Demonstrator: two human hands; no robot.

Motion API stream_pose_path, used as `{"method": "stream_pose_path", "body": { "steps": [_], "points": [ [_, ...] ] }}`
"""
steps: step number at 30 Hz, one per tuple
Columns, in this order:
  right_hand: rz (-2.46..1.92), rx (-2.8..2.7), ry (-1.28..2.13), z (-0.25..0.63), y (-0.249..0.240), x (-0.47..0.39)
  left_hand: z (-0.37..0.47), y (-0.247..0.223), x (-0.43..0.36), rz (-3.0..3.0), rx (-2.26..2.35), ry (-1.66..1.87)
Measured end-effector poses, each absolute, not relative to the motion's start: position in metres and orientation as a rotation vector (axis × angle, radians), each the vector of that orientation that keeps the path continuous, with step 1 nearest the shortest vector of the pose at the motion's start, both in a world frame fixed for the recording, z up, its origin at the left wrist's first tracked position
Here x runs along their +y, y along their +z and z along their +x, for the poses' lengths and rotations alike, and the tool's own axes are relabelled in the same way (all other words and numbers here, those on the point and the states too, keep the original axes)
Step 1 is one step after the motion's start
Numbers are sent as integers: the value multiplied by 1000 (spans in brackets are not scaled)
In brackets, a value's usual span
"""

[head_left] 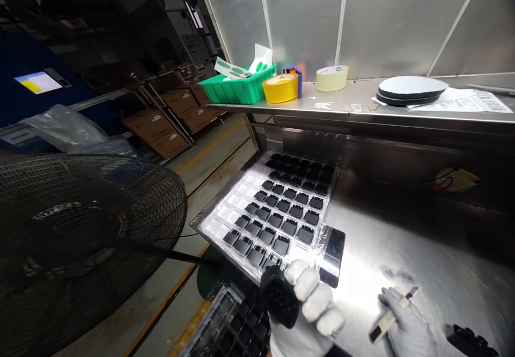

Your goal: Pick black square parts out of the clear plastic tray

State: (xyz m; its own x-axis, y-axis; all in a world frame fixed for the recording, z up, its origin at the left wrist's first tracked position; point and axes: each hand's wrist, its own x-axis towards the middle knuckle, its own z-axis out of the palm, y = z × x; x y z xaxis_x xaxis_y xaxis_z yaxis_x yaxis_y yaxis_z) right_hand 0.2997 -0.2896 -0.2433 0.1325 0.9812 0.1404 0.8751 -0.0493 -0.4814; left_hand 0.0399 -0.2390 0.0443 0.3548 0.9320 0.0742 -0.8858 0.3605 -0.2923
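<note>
My left hand (pixel 311 308), in a white glove, grips a small black square part (pixel 278 297) at the near edge of a clear plastic tray (pixel 227 206). The tray holds several rows of the same black parts (pixel 287 206); its left columns are bare. My right hand (pixel 406 325), also gloved, holds a pale flat tool with a dark tip (pixel 392 315) low over the steel bench (pixel 402 249). A dark phone-like slab (pixel 333 256) lies beside the tray's right corner.
A raised steel shelf (pixel 362 107) carries a green bin (pixel 237 87), a yellow tape roll (pixel 280 87), a cream tape roll (pixel 332 78), grey discs (pixel 410 87) and papers. A black fan (pixel 80 239) stands at left. Another black tray (pixel 237 327) sits below; a black part (pixel 470 340) lies at right.
</note>
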Motion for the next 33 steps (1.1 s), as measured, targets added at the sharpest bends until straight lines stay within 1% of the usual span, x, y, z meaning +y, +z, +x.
{"method": "stream_pose_path", "body": {
  "steps": [7, 9, 11, 13, 15, 18, 23, 26, 29, 33],
  "points": [
    [-1947, -1801, 335, 300, -245, -290, 40, 42, -244, -160, -247, 1204],
    [-1944, -1804, 332, 301, -246, -290, 37, 35, -246, -86, -161, 1208],
    [-1938, -1806, 327, 300, -247, -289, 26, 25, -245, 178, 155, 1242],
    [-1931, -1806, 320, 299, -247, -288, 7, 16, -238, 519, 592, 1207],
    [-1937, -1797, 311, 297, -247, -287, -14, 8, -222, 730, 913, 1102],
    [-1944, -1795, 289, 295, -246, -285, -38, -8, -191, 848, 1246, 971],
    [-1920, -1830, 239, 295, -244, -282, -37, -49, -164, 1024, 1739, 639],
    [-1921, -1837, 211, 293, -240, -282, -31, -58, -164, 1165, 1950, 369],
    [-1930, -1839, 190, 290, -236, -282, -26, -53, -160, 1328, 2105, 146],
    [-1921, -1853, 148, 288, -234, -281, -10, -50, -140, 1529, 2136, 61]
  ]
}}
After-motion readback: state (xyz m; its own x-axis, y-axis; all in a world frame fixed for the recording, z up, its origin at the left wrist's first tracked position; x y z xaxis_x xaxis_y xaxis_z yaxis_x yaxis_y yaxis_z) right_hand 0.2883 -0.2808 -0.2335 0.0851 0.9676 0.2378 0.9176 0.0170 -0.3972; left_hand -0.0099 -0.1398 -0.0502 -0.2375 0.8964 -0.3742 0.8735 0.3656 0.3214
